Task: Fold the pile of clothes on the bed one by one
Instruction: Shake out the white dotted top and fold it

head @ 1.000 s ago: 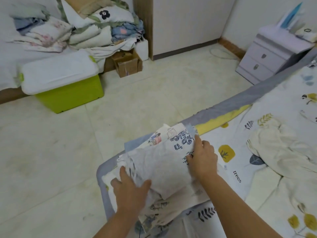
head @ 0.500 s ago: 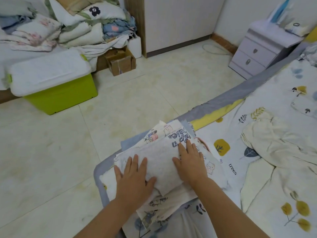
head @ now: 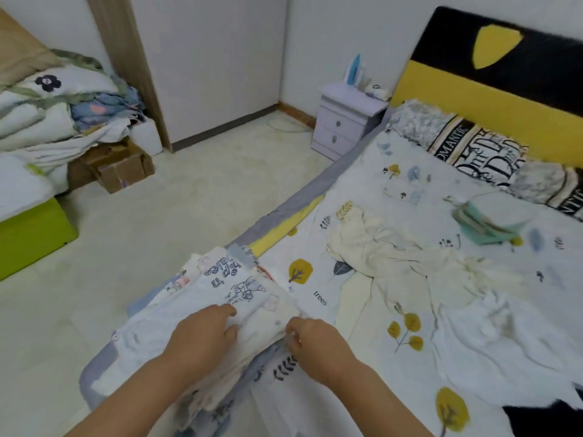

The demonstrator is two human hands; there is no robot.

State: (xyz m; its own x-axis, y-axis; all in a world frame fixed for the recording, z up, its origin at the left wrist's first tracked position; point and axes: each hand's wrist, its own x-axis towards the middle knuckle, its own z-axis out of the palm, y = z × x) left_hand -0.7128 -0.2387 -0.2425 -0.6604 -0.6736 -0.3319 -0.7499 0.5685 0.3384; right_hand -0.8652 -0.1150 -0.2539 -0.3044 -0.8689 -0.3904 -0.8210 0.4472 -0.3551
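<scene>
A stack of folded printed clothes [head: 227,288] lies on the near left corner of the bed [head: 356,184]. My left hand [head: 202,335] rests flat on top of the stack, fingers pointing right. My right hand [head: 315,342] is at the stack's right edge, with fingers curled and pinching the cloth there. An unfolded cream garment [head: 388,244] lies crumpled on the patterned sheet to the right. A white garment [head: 492,326] is spread beside it. A small teal folded piece [head: 482,222] sits farther back near the pillows.
Printed pillows [head: 473,149] line the yellow and black headboard. A lilac nightstand [head: 344,121] stands by the bed's far corner. Across the floor are a green bin [head: 31,234], a cardboard box [head: 120,168] and heaped bedding [head: 63,102]. Something black [head: 549,417] lies at bottom right.
My view has swung right toward the headboard. My right hand has slid off the top of the stack to its right edge. My left hand has shifted rightward on the top.
</scene>
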